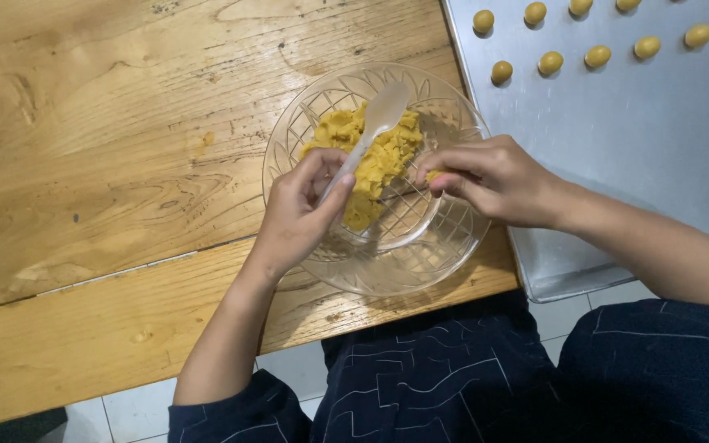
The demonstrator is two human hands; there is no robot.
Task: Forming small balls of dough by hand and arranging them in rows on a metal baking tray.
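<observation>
- You sit at a worn wooden table [108, 131] whose near edge runs above pale floor tiles; your dark patterned clothing fills the near right of the view.
- A clear cut-glass bowl [404, 262] stands at the near edge of the table, just left of a metal baking tray [617, 148].
- Yellow dough [383, 156] lies heaped in the far half of the bowl; the near half is bare glass.
- Your left hand [293, 217] reaches over the bowl's left rim, fingers curled shut around the handle of a translucent plastic spoon [375, 123]. The spoon's bowl points away from you and rests over the top of the dough.
- Your right hand [490, 176] comes in over the bowl's right side, fingertips pinched together on a small bit of dough [433, 175] just right of the heap.
- On the far part of the tray, small yellow dough balls [550, 62] sit in rows, apart from one another; the near part of the tray is bare metal, and your right forearm crosses it.
</observation>
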